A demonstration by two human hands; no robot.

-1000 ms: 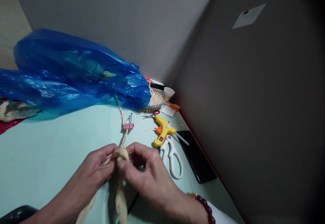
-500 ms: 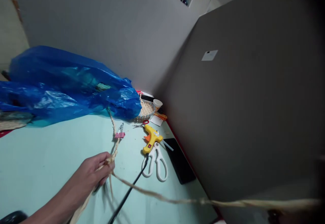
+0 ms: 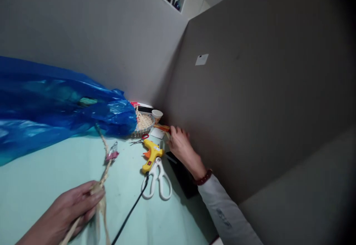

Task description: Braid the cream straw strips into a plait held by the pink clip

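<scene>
My left hand is pinched on the tan braided cord at the lower left, with loose strands hanging below the fingers. Further up, a pink binder clip grips the braid, which runs up to the blue plastic bag. Over at the back right, my right hand reaches beside the wall, next to some orange items; its fingertips are partly hidden, and whether they hold anything does not show.
A yellow glue gun lies by white-handled scissors, its black cable running to the front. A black flat object, small red scissors, a woven basket and a paper cup stand near the wall.
My right hand has come from the lower right edge to the back corner, letting go of the long strand. My left hand still grips the braid; the view has shifted right.
</scene>
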